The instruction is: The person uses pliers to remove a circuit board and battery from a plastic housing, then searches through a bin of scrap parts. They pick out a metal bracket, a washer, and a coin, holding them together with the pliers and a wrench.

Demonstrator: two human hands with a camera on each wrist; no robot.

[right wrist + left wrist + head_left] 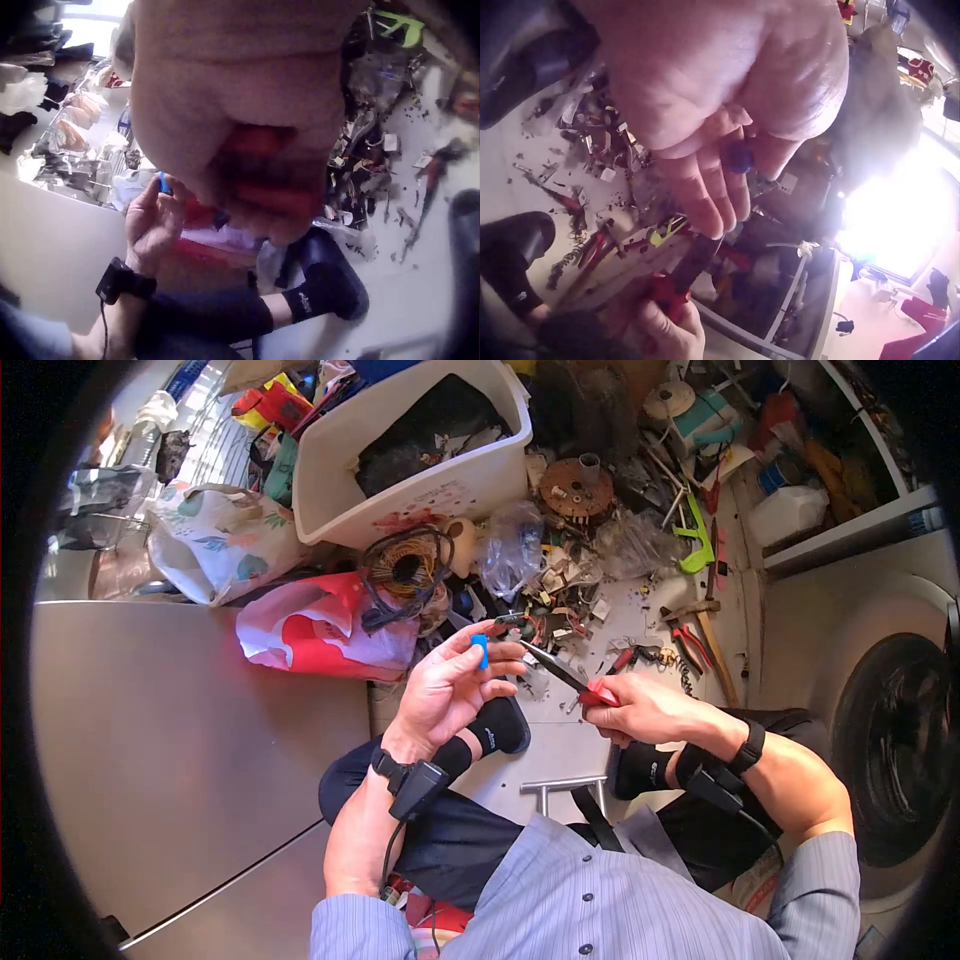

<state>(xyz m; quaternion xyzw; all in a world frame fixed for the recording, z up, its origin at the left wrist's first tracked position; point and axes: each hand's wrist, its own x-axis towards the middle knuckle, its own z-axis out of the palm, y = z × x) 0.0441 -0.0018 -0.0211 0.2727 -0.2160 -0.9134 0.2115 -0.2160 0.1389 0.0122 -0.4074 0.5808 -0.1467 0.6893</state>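
Note:
My left hand (440,690) is raised palm up and pinches a small blue piece (480,650) between thumb and fingers. Most of that piece is covered by the fingers in the left wrist view, where only a dark blue end (740,158) shows. My right hand (645,708) grips long-nose pliers (555,664) by their red handles (262,139). Their dark nose points at the left fingertips, close beside them. A small dark part (510,618) overlaps the left index fingertip in the head view.
Beyond the hands, loose electrical scraps (560,590) litter the floor. A white bin (420,495) stands behind, beside a red-and-white bag (330,630). A hammer (712,645) and red-handled pliers (690,645) lie right. A washing machine (830,600) borders the right side.

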